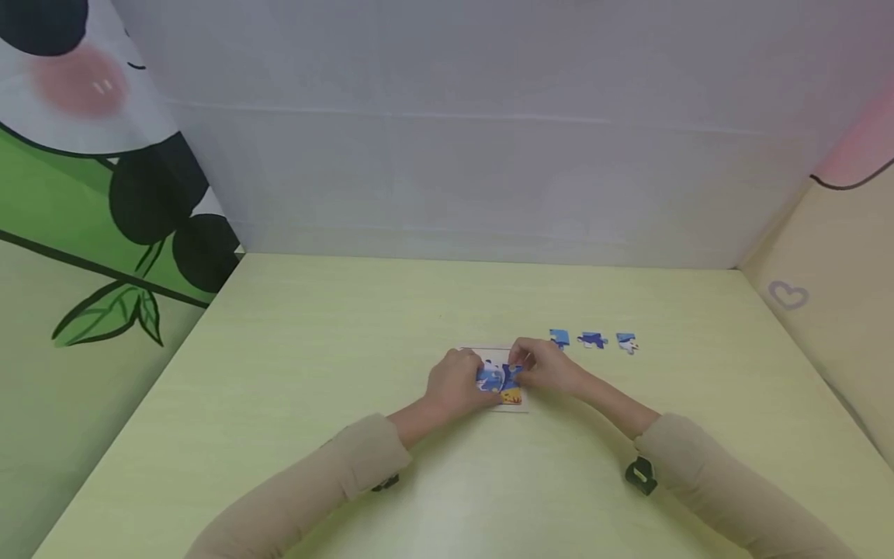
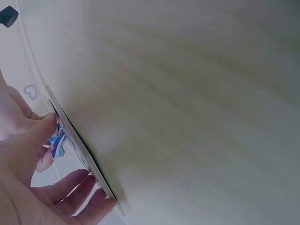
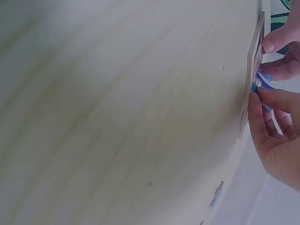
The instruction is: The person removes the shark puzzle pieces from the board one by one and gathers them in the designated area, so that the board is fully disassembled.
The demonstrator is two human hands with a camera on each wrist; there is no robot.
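A flat jigsaw board [image 1: 515,410] lies on the table with several blue, white and yellow pieces on it. My left hand [image 1: 457,384] holds the board from its left side, thumb along the near pieces and fingers spread toward the far edge. From the right, my right hand [image 1: 548,366] pinches a blue jigsaw piece [image 1: 513,374] between thumb and fingers over the board. In the right wrist view, blue pieces [image 3: 266,84] stand slightly tilted off the board between the two hands. My fingers hide part of the picture.
Three loose jigsaw pieces lie in a row beyond the right hand: a light blue one [image 1: 559,337], a dark blue one [image 1: 592,340] and a blue-white one [image 1: 627,342]. A pale wall [image 1: 489,178] rises behind the table [image 1: 314,326], with painted side panels left and right.
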